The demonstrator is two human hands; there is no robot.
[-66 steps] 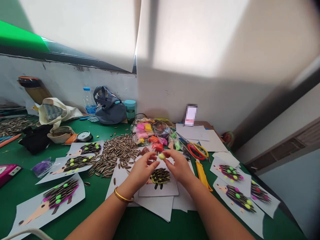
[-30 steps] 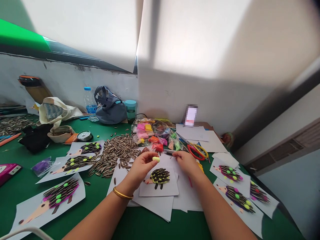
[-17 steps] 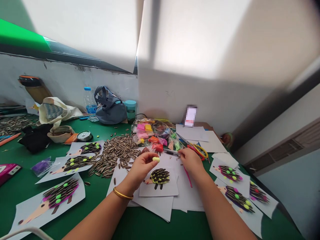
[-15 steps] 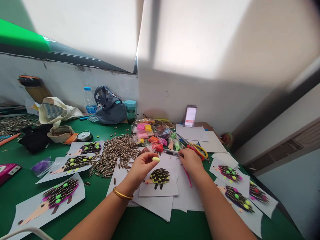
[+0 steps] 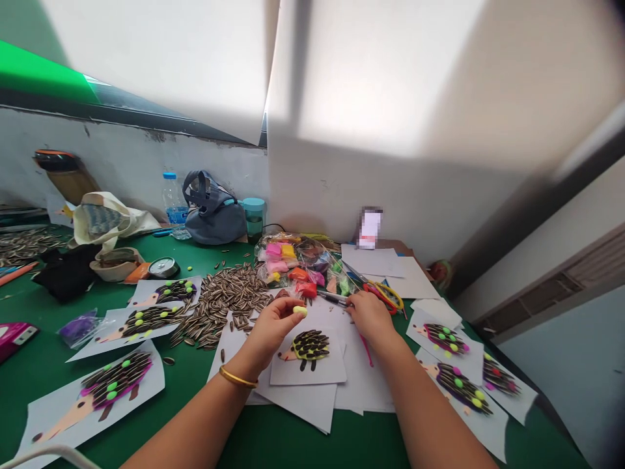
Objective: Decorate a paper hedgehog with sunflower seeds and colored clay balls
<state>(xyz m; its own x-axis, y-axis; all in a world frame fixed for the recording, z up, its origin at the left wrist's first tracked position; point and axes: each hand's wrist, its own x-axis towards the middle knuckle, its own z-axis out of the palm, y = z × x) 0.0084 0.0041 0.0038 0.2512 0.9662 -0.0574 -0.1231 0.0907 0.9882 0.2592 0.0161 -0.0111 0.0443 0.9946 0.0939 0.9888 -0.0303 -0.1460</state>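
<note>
A small lump of pale yellow clay [image 5: 300, 311] is pinched between the thumb and fingers of my left hand [image 5: 276, 329]. Just below it, on white paper, lies a hedgehog picture [image 5: 311, 345] with a yellow clay body covered in sunflower seeds. My right hand [image 5: 370, 317] rests on the papers to the right, its fingers drawn together beside the end of a dark pen [image 5: 333, 298]. A thin pink stick [image 5: 366, 352] shows from beneath this hand; what the fingertips hold, if anything, is hidden.
A heap of sunflower seeds [image 5: 224, 296] lies to the left, with bagged coloured clay [image 5: 293, 264] behind. Scissors [image 5: 385, 296] lie beyond my right hand. Finished hedgehog pictures [image 5: 110, 391] flank both sides. A phone [image 5: 370, 228] leans against the wall.
The whole view has shifted very slightly. Both hands stay nearly in place, the left still pinching the yellow clay and the right still by the pen.
</note>
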